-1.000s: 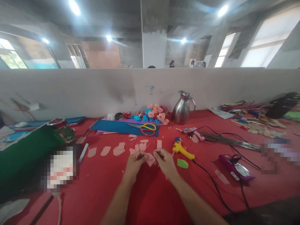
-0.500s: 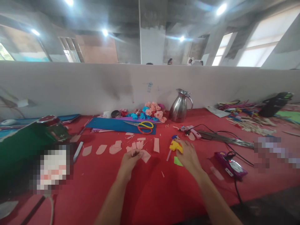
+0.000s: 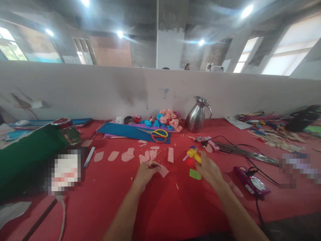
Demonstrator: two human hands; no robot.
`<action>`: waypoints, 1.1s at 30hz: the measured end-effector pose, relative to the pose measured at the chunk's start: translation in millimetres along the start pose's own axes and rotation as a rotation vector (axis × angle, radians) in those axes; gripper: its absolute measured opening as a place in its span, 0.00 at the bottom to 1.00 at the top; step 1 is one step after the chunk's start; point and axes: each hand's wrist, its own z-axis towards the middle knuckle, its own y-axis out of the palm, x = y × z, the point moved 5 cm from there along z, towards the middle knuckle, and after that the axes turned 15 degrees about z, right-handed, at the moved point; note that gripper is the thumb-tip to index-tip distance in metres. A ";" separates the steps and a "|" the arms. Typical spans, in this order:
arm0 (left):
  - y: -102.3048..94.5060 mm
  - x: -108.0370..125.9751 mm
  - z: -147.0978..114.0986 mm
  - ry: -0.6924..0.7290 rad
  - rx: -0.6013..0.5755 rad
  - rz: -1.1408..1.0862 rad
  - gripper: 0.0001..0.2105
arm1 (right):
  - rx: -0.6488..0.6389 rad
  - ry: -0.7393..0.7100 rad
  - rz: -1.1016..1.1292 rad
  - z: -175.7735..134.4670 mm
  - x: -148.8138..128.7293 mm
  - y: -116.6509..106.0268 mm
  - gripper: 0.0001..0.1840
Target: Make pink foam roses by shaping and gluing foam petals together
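My left hand (image 3: 145, 174) is closed in a pinch on a pale pink paper piece (image 3: 164, 171), which sticks out to the right of its fingertips. Just beyond those fingers lie several pink paper strips (image 3: 151, 154). My right hand (image 3: 211, 168) is wrapped round a yellow glue gun (image 3: 193, 154), partly hidden by the fingers. Its nozzle points left, and a red glow shows on the table beneath it. A bright green paper scrap (image 3: 195, 174) lies close to the right hand. Cut pink petals (image 3: 113, 156) are spread in a row to the left.
Yellow-and-red-handled scissors (image 3: 157, 134) rest on a blue sheet (image 3: 117, 131). Behind are paper flowers (image 3: 172, 118) and a steel jug (image 3: 197, 115). A purple power strip (image 3: 252, 182), cords and a wire bundle (image 3: 248, 153) occupy the right. A lidded jar (image 3: 66, 131) stands left.
The glue gun has turned in my right hand from nozzle down to nozzle left, and a red glow has appeared. My left hand still pinches the pink paper. The view has shifted slightly.
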 end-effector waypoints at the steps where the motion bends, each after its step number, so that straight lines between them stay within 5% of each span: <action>1: 0.2 -1.1 0.5 -0.005 0.002 0.028 0.05 | 0.004 -0.011 0.091 -4.0 -1.0 -3.1 0.22; 6: 4.8 -7.6 5.6 0.025 0.027 0.063 0.06 | -0.189 -0.115 0.580 -38.2 -16.8 -5.2 0.19; 13: 11.5 -17.9 13.4 0.065 0.078 0.180 0.07 | -0.564 -0.034 0.873 -85.2 -41.0 10.9 0.24; 23: 9.8 -14.6 11.3 0.111 0.099 0.328 0.04 | -0.650 0.013 0.880 -89.1 -50.5 36.4 0.23; 33: 10.7 -13.3 11.0 0.137 0.062 0.351 0.06 | -0.667 -0.007 0.869 -89.7 -54.9 36.2 0.22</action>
